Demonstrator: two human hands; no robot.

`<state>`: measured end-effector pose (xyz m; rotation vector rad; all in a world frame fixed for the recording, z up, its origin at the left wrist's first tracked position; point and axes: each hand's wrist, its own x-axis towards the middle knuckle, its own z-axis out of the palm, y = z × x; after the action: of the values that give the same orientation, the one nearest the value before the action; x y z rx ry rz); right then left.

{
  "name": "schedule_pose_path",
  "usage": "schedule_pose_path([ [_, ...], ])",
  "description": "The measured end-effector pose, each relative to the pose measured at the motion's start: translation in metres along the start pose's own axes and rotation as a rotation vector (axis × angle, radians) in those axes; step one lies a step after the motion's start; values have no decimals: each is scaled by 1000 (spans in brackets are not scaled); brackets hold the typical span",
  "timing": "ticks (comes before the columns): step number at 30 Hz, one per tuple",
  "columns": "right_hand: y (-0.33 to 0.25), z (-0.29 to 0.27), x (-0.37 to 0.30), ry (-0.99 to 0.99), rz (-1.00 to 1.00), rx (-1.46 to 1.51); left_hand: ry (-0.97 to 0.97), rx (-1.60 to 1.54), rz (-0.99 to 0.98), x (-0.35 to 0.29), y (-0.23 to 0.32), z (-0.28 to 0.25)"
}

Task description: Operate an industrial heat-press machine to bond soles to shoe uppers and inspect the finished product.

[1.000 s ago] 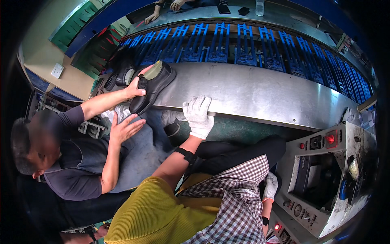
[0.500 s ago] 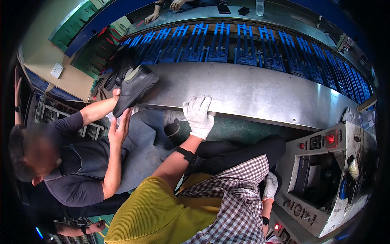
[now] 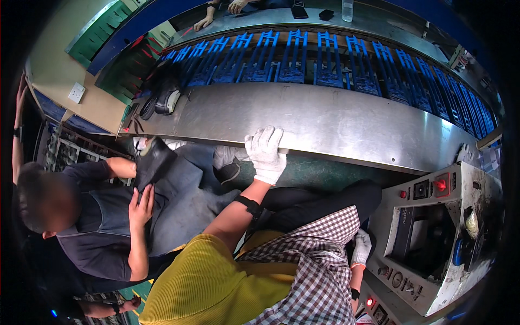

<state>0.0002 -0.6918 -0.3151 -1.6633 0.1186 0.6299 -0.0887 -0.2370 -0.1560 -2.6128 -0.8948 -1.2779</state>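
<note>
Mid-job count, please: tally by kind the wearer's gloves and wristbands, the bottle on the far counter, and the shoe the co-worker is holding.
White gloves: 2 (left glove, right glove)
Black wristbands: 2 (left wristband, right wristband)
Clear bottle: 1
Black shoe, held by the co-worker: 1
Total: 6

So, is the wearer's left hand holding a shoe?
No, the left hand rests without a shoe on the near edge of the metal bench.

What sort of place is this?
Probably a shoe factory or workshop: a black shoe is by a co-worker's hand, and a row of blue frames runs beyond a long metal bench.
</note>
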Motion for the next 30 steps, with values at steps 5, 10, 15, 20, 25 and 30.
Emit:
schedule_pose_path([
  [5, -8, 5, -4, 18, 16, -1, 22, -1, 6, -4, -4, 4],
  [10, -8, 3, -3, 14, 20, -38, 10, -19, 3, -5, -4, 4],
  [15, -1, 2, -1, 5, 6, 25, 5, 7, 0, -5, -3, 3],
  [20, -1, 2, -1, 9, -1, 18, 17, 3, 0, -4, -1, 2],
  [25, -6, 5, -3, 8, -5, 17, 38, 6, 17, -3, -5, 4],
  [30, -6, 4, -3, 9, 1, 14, 17, 4, 8, -2, -3, 3],
])
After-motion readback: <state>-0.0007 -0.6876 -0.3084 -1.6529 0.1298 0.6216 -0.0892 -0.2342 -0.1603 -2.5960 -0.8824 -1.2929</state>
